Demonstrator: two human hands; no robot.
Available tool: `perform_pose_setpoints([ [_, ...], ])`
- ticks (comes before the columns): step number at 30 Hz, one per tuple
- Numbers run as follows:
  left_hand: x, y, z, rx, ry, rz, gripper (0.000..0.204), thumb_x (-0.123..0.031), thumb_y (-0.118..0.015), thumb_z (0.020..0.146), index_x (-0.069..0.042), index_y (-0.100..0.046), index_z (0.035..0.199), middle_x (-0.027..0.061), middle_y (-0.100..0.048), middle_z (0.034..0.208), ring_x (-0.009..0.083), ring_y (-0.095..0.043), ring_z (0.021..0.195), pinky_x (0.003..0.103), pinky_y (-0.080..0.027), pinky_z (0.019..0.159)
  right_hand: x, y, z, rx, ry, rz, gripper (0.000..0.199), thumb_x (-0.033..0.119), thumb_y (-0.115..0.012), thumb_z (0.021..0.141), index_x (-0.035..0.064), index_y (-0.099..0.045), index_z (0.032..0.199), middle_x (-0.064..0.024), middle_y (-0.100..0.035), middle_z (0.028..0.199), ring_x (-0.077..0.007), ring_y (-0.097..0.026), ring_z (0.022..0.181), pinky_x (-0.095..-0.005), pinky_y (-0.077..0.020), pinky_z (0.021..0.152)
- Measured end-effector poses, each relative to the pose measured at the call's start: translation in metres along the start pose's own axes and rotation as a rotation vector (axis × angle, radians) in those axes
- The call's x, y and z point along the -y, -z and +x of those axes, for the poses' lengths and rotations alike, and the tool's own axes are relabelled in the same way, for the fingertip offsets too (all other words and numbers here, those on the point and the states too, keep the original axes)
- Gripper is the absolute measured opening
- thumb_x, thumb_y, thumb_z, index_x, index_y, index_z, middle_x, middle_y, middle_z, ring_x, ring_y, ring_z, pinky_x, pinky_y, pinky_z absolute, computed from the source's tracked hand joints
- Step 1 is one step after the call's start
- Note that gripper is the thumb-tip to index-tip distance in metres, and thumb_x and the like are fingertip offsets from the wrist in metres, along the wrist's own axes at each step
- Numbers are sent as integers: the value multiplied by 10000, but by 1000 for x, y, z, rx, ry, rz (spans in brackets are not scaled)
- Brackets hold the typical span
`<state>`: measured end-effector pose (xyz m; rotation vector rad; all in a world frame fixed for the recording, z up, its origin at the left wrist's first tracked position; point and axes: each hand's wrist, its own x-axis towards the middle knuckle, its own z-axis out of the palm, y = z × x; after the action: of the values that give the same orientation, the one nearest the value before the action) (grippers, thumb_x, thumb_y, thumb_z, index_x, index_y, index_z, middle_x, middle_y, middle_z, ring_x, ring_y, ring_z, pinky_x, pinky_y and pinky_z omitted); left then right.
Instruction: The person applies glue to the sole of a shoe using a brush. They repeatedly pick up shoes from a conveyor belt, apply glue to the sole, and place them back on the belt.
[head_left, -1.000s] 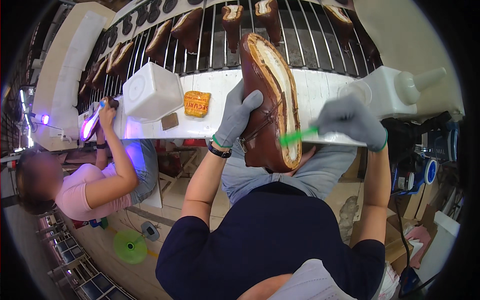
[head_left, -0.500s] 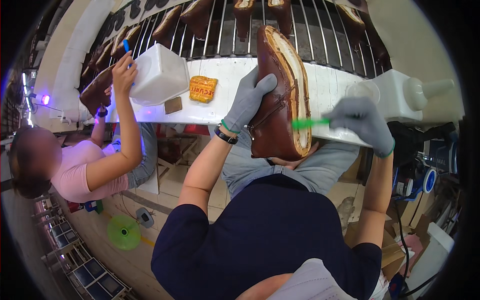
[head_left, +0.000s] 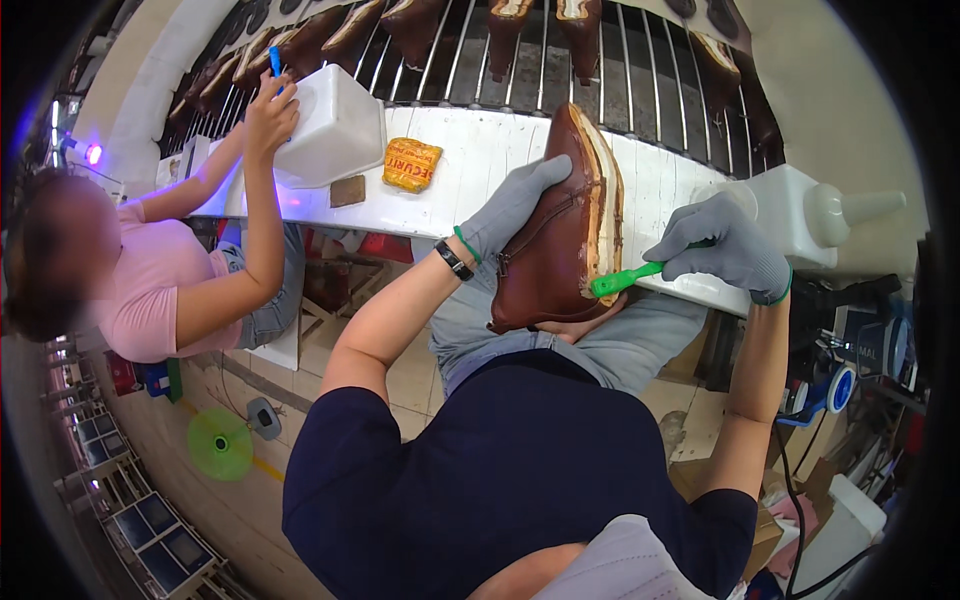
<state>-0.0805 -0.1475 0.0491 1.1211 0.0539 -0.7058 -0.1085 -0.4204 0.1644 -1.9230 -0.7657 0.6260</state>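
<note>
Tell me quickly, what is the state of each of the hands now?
Left hand: closed on the brown leather shoe upper, steadying it.
Right hand: closed around the green plastic brush, bristles at the shoe's edge.

A white tub [head_left: 335, 125] and a yellow packet [head_left: 411, 164] are set on the white table [head_left: 480, 150] at far left. Brown shoes [head_left: 430, 25] are lined up on a wire rack [head_left: 640, 70] beyond. A white squeeze bottle [head_left: 810, 215] is seen at right, a green fan [head_left: 220, 443] on the floor.
</note>
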Motion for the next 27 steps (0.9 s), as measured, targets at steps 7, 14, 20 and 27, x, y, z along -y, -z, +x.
perform_pose_setpoints([
  [7, 18, -15, -4, 120, 200, -194, 597, -458, -491, 1006, 28, -494, 1352, 154, -628, 1238, 182, -648, 1057, 292, -510, 964, 3, 17, 19, 118, -11, 54, 216, 64, -852, 709, -9, -757, 889, -82, -732, 803, -133, -657, 728, -279, -517, 696],
  [14, 57, -50, -31, 130, -541, 758, 543, -387, -617, 955, -90, -500, 1395, 98, -584, 1344, 211, -575, 1220, 324, -437, 1069, 1, 27, 38, 188, 17, 74, 222, 64, -854, 715, -4, -763, 905, -77, -736, 809, -108, -651, 727, -260, -511, 688],
  [20, 30, -83, -49, 109, -690, 816, 401, -233, -801, 816, -96, -673, 1171, 56, -707, 1112, 204, -694, 987, 311, -525, 946, 0, 33, 44, 195, 23, 144, 207, 45, -848, 725, -8, -763, 907, -80, -742, 825, -110, -666, 746, -251, -511, 684],
  [27, 1, -73, -64, 427, -406, 600, 406, -190, -728, 877, -190, -653, 1276, 53, -684, 1218, 177, -684, 1068, 304, -527, 958, -8, 35, 48, 204, -21, 187, 213, 25, -846, 719, -10, -761, 910, -75, -742, 820, -104, -664, 738, -247, -508, 662],
])
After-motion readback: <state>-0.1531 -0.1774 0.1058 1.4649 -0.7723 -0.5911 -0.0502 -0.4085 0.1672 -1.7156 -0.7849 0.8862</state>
